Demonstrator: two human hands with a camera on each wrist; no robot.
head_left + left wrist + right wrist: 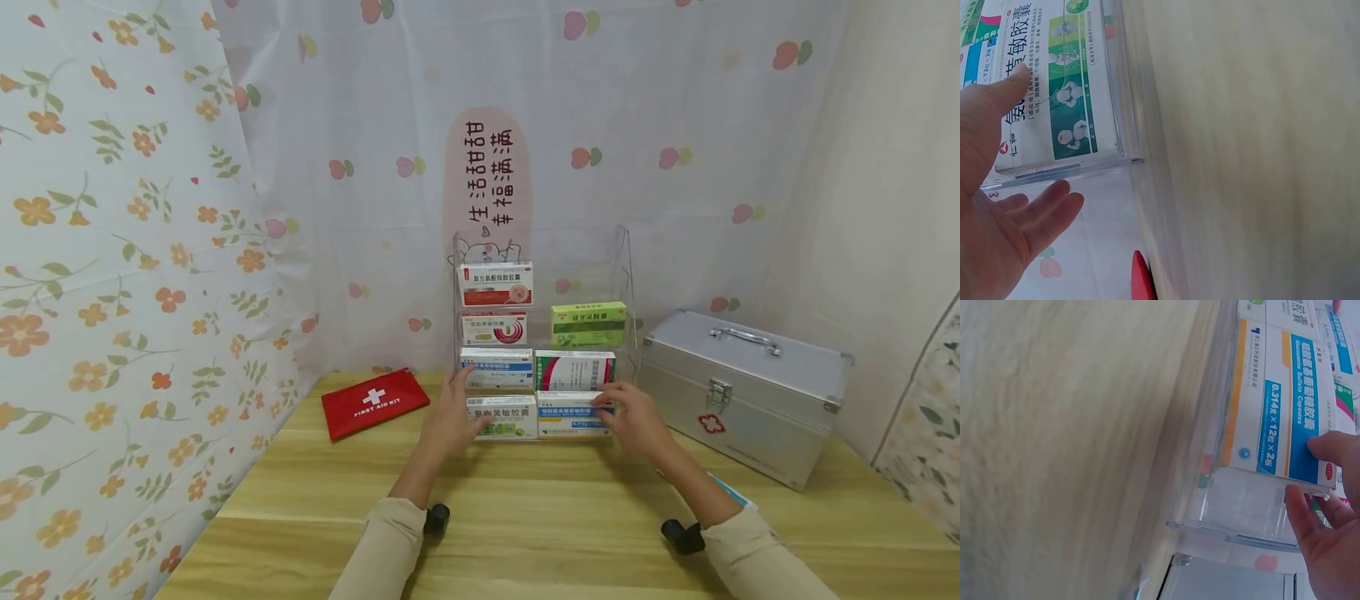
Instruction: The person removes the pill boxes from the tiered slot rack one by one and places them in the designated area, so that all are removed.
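A clear tiered rack (628, 283) stands on the table with medicine boxes on its steps. My right hand (636, 419) holds the end of a blue-and-white capsule box (1275, 403) on the lowest step, thumb on its front and fingers at its end. At the rack's left end is my left hand (447, 421). Its thumb lies over the front of a green-and-white capsule box (1054, 87), while its fingers extend loosely outside the clear side wall. Behind these sit another blue-and-white box (497, 367) and a green-and-magenta box (576, 372).
Higher up are a red-and-white box (496, 285), a white box with a red swirl (495, 330) and a green box (588, 325). A red first aid pouch (375, 404) lies left. A silver case (742, 392) stands right. A blue-and-white item (731, 490) is partly behind the right forearm.
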